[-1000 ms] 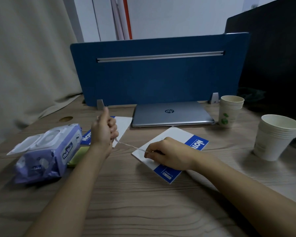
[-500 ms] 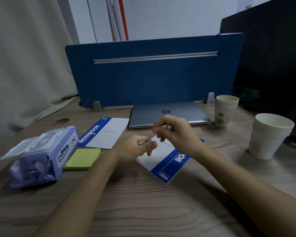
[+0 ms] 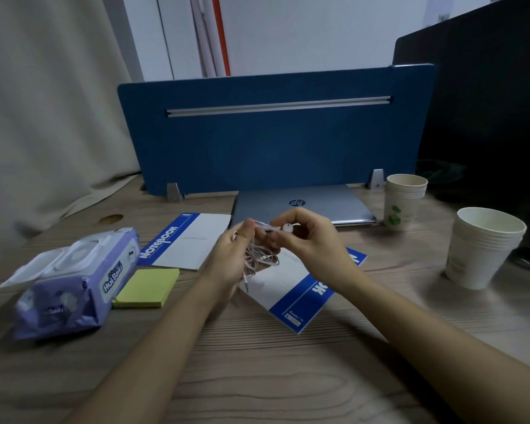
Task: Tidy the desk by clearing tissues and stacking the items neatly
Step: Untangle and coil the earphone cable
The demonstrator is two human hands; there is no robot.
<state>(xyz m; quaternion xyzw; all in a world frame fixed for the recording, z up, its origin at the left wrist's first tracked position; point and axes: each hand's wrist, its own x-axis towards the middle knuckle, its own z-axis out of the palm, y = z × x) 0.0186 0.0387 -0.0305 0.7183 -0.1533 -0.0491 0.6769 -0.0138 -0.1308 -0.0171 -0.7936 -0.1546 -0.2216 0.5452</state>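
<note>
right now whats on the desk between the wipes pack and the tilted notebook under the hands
In the head view, a yellow sticky note pad lies flat between the wipes pack and the tilted notebook, right beside the pack; bare desk follows.

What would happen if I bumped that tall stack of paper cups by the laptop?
The tall cup stack would probably tip easily: it is narrow, upright and looks like thin paper, so likely light. Once down it might roll in a curve, since the cups taper. It stands close to the laptop, which could stop it.
</note>
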